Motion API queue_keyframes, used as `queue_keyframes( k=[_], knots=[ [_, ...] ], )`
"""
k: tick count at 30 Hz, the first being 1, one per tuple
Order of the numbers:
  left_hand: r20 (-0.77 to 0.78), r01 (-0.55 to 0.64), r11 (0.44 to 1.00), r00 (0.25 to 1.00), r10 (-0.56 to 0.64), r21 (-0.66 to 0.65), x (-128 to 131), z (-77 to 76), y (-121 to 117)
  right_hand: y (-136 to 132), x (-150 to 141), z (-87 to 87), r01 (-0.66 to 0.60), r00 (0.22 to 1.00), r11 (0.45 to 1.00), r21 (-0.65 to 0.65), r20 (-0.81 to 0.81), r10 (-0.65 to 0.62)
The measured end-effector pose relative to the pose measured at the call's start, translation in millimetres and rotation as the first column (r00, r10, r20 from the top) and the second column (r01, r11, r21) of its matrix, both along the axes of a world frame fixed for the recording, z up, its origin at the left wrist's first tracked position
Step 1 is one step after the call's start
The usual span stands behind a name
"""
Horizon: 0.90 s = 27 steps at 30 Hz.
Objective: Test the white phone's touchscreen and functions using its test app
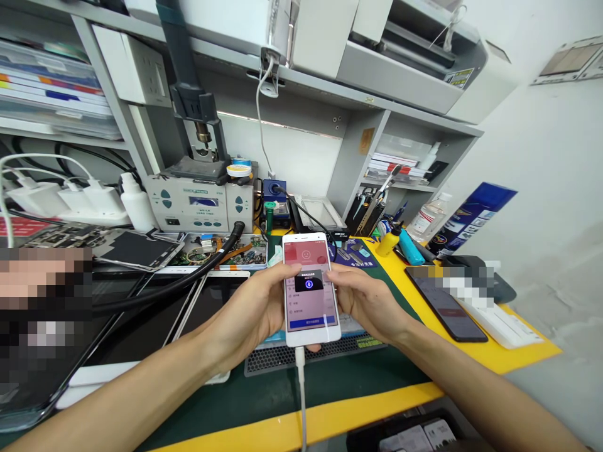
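Observation:
A white smartphone (311,370) is held upright between both hands, its lit screen showing a red top area, a list and a dark pop-up box with a round blue icon. My left hand (264,298) grips the phone's left side, the thumb at the screen's edge. On the other side my right hand (365,298) grips the phone, its thumb by the screen's upper right. Fingers behind the phone are mostly hidden. A white charging cable (301,383) is plugged into the phone's bottom end and runs down toward the table's front edge.
A hot-air rework station (200,207) stands behind, its black hose crossing left. Several phones and screens (207,307) lie on the left. A black phone (447,307) and a white box (499,320) lie right. Pens, bottles and a blue can (471,216) stand at back right.

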<state>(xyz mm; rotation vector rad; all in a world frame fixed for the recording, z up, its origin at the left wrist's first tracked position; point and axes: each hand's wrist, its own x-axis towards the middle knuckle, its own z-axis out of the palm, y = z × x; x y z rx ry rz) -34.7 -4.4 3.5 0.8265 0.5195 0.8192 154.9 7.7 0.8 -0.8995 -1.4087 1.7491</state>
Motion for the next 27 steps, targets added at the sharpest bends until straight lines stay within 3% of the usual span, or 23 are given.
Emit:
queue_keyframes(
  k=[27],
  knots=[
    [-0.015,0.010,1.000,1.000,-0.009,0.024,-1.1,0.9,0.4,-0.2,1.4,-2.7,-0.003,1.000,1.000,-0.014,-0.027,0.003]
  ],
)
